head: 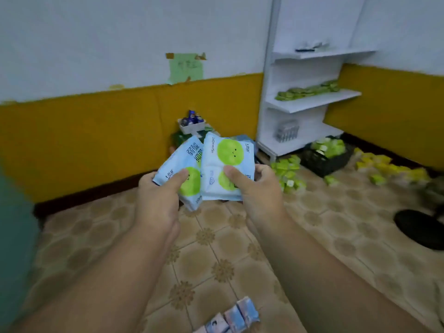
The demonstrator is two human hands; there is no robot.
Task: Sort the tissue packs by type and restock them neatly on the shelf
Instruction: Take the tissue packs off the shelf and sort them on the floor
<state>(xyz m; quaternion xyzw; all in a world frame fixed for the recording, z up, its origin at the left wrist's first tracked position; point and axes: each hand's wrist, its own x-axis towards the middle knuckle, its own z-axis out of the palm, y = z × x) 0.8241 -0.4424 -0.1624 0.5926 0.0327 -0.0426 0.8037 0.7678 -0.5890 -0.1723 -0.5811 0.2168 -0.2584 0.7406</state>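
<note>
White-and-mustard wall [96,68], patterned tile floor [216,248]

Both arms reach out over the tiled floor [216,248]; the left hand [157,195] grips a pale blue pack [179,162] printed with a green circle, thumb pressed on its face; the right hand [258,186] grips a second matching pack [223,164], overlapping the first one's edge. Beyond the packs stands the white shelf [310,104]; a row of green packs [307,90] lies on its middle board; a clear bundle sits on the board below. At the shelf's foot a dark basket [324,162] holds green packs; yellow packs [384,167] are strewn on the floor right of it; a white tray [192,127] of dark items sits left of the shelf against the yellow wall.
</note>
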